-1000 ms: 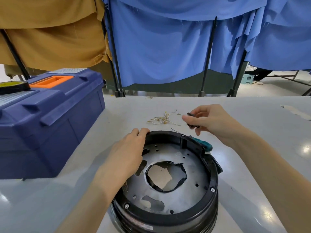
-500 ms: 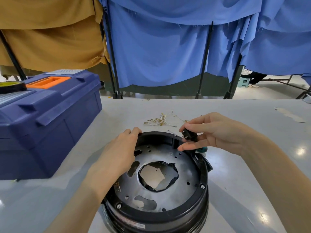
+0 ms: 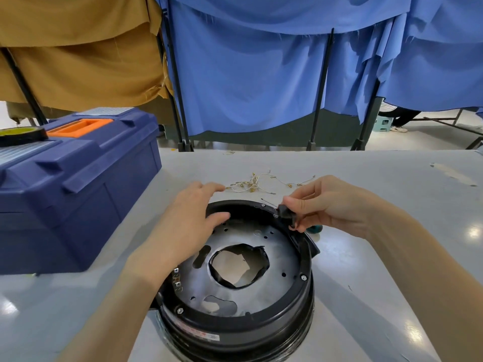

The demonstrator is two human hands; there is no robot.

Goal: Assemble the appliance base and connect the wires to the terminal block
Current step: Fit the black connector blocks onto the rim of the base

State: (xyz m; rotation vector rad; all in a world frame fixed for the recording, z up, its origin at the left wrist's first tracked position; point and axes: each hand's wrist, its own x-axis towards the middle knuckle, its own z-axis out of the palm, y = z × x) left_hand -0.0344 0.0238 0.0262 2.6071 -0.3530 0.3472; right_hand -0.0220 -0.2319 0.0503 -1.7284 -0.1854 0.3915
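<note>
Hands first: the left hand [image 3: 190, 226] has loosened, its fingers now lying relaxed over the far-left rim of the round black base [image 3: 235, 325] on the table. The right hand [image 3: 332, 205] has brought the small black block [image 3: 286, 214] it pinches down to the far-right rim, likely to seat it. The wires [image 3: 251, 184] lie unconnected just beyond.

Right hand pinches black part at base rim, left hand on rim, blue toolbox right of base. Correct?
No: head view shows the blue toolbox left of the base. Right hand does pinch the black part at the rim; left hand rests on the rim.
</note>
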